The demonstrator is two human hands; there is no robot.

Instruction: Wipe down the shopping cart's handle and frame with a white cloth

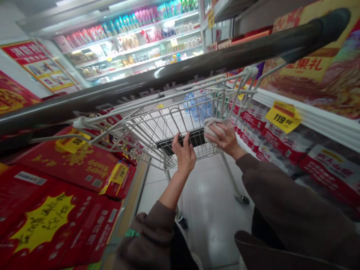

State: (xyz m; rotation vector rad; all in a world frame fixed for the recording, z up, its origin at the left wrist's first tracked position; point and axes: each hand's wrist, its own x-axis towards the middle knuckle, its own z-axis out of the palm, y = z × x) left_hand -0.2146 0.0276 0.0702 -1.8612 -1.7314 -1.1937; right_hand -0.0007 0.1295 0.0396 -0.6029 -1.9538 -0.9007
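My two hands are at one wire shopping cart (157, 120). My left grip (184, 155) is open, its fingers against the cart's one black panel (197, 137); my right grip (225, 139) is closed around one crumpled cloth (213, 127), touching the cart's wires.

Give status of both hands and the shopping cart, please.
Left hand at the black panel of the shopping cart. Right hand gripping a crumpled cloth. Red boxes stacked beside the cart.
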